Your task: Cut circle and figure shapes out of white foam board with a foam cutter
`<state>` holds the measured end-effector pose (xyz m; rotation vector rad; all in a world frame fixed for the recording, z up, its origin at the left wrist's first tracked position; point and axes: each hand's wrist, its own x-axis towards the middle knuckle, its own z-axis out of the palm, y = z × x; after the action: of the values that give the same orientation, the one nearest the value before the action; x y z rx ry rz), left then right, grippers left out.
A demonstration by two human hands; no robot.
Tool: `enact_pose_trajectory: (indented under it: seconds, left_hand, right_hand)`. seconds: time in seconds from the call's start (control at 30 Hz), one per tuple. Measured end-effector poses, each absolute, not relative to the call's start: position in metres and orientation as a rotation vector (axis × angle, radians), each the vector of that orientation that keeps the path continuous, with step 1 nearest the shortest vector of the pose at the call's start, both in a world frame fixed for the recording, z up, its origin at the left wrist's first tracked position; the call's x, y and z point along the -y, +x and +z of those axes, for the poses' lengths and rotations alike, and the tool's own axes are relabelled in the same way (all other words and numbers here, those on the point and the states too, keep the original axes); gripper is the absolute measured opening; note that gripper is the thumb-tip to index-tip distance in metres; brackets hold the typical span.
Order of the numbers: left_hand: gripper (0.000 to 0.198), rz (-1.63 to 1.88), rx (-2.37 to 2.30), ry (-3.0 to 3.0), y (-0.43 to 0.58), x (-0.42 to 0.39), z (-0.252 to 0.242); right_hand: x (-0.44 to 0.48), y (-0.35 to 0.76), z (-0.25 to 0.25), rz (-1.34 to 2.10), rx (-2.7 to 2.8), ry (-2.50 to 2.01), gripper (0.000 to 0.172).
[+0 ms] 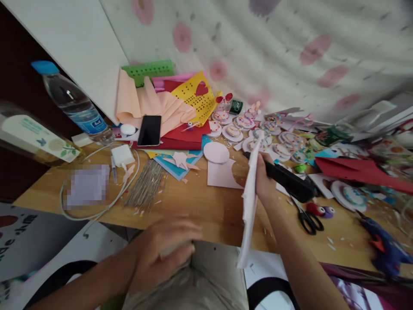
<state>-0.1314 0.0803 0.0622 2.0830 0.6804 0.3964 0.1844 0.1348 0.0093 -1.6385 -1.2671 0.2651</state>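
My right hand (265, 178) is closed around a white sheet or thin stack of sheets (249, 206), held upright and almost edge-on to me, its lower end hanging past the table's front edge. A long black object (292, 183) lies against that hand; whether the fingers also grip it I cannot tell. Over my lap, my left hand (166, 245) is slightly blurred, its fingers stretched out and nothing in them. Behind the sheet lie a white oval piece (216, 153) and a white card (221, 174) with a curved cut-out.
Black-handled scissors (310, 219) and a blue glue gun (382, 241) lie at right. Several decorated paper discs (243, 122) crowd the back. On the left stand a water bottle (77, 103), a phone (149, 130), a white charger (122, 155) with cable, and a wire bundle (145, 185).
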Motion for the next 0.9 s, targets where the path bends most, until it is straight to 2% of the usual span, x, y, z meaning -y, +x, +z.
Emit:
enact_pose_trajectory:
  seconds: [0.1, 0.23, 0.4, 0.6, 0.77, 0.9]
  left_hand:
    - [0.034, 0.510, -0.969, 1.749, -0.128, -0.100, 0.058]
    - [0.045, 0.384, -0.786, 1.671, -0.100, -0.137, 0.064]
    - [0.036, 0.376, -0.768, 1.695, -0.071, -0.164, 0.060]
    - [0.033, 0.480, -0.862, 1.547, -0.080, -0.169, 0.035]
    - [0.032, 0.626, -0.863, 1.457, -0.097, -0.158, 0.047]
    - [0.035, 0.757, -0.911, 1.439, -0.105, -0.141, 0.052]
  right_hand:
    - [-0.140, 0.170, 0.019, 0.234, 1.362, -1.677, 0.036]
    - [-0.152, 0.156, 0.026, 0.215, 1.519, -1.671, 0.031]
    - [-0.169, 0.151, 0.026, 0.178, 1.604, -1.587, 0.025]
    - [-0.149, 0.155, 0.023, 0.175, 1.330, -1.522, 0.024]
    - [-0.115, 0.164, 0.026, 0.510, 0.980, -1.289, 0.020]
    - [-0.098, 0.184, 0.039, 0.484, 0.763, -1.190, 0.019]
